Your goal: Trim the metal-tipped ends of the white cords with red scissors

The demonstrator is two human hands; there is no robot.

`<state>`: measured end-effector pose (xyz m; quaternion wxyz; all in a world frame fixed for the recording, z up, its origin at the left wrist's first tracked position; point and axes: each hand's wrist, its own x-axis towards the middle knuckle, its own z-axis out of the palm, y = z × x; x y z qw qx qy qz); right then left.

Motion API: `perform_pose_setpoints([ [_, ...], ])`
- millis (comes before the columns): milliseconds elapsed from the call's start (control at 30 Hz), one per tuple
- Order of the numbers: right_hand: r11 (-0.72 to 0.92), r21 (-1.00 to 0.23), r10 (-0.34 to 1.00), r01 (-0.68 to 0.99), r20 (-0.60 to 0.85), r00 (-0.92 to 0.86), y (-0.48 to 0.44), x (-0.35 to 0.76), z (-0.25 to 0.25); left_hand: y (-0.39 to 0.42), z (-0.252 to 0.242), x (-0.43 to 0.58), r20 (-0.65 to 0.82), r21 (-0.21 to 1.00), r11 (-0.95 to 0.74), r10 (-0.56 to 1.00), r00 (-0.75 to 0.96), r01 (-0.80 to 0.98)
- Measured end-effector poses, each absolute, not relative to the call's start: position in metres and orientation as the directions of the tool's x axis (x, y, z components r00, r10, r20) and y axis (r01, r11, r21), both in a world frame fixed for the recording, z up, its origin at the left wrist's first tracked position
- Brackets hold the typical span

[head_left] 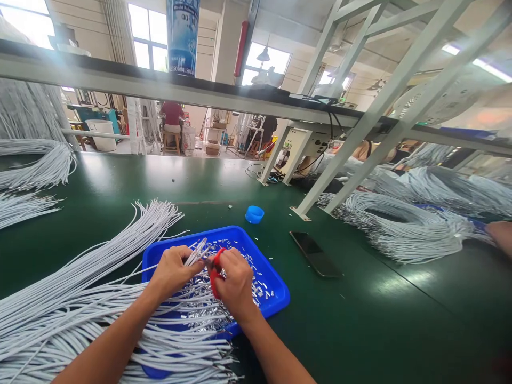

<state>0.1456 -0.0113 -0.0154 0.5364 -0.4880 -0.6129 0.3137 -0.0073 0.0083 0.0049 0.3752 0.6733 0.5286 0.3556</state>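
My left hand (175,268) is closed around the ends of several white cables (197,253), their tips pointing up between the fingers. Closed on red-handled scissors (216,285), my right hand (236,278) works right beside those tips; the blades are mostly hidden. Both hands are above a blue tray (280,296) scattered with small silvery and white clippings (256,282). A thick spread of white cables (180,333) lies across the tray's near side and under my left forearm. Another long bundle of white cables (120,246) runs along the left.
On the green table (360,320) are a blue cap (255,214) and a dark phone (314,254). Coiled white cables (404,226) lie at right, near another person's hand (501,237). Slanted metal legs (344,133) carry a shelf (224,98) across the back, with a blue can (183,37).
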Motion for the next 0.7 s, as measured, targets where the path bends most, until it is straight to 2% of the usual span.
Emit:
perform_pose_setpoints([
  [33, 0.353, -0.895, 0.922, 0.273, 0.383, 0.061, -0.012, 0.146, -0.014, 0.009, 0.004, -0.007, 0.099, 0.857, -0.164, 0.983, 0.156, 0.488],
  [100, 0.338, -0.921, 0.931, 0.191, 0.357, 0.074, -0.012, 0.150, -0.010, 0.010, 0.003, -0.007, 0.108, 0.863, -0.170, 0.982, 0.155, 0.476],
  [167, 0.258, -0.964, 0.961, 0.064, 0.263, 0.085, -0.009, 0.158, -0.006, 0.011, 0.004, -0.008, 0.055, 0.925, -0.131, 0.975, 0.215, 0.356],
  [233, 0.188, -0.981, 0.980, 0.047, 0.191, 0.061, -0.004, 0.167, -0.005, 0.011, 0.008, -0.010, -0.032, 0.975, -0.032, 0.958, 0.285, 0.218],
  [333, 0.165, -0.947, 0.986, 0.277, 0.164, -0.026, 0.002, 0.177, -0.008, 0.010, 0.013, -0.011, -0.084, 0.994, 0.061, 0.950, 0.299, 0.086],
  [467, 0.217, -0.793, 0.976, 0.570, 0.184, -0.116, 0.004, 0.179, -0.010, 0.010, 0.014, -0.010, -0.052, 0.997, 0.063, 0.969, 0.243, -0.040],
  [567, 0.235, -0.716, 0.972, 0.657, 0.192, -0.138, 0.003, 0.177, -0.010, 0.012, 0.011, -0.010, -0.036, 0.999, 0.043, 0.979, 0.200, -0.031],
  [700, 0.258, -0.696, 0.966, 0.670, 0.182, -0.183, 0.002, 0.176, -0.012, 0.012, 0.010, -0.010, -0.071, 0.992, 0.092, 0.976, 0.207, -0.092],
])
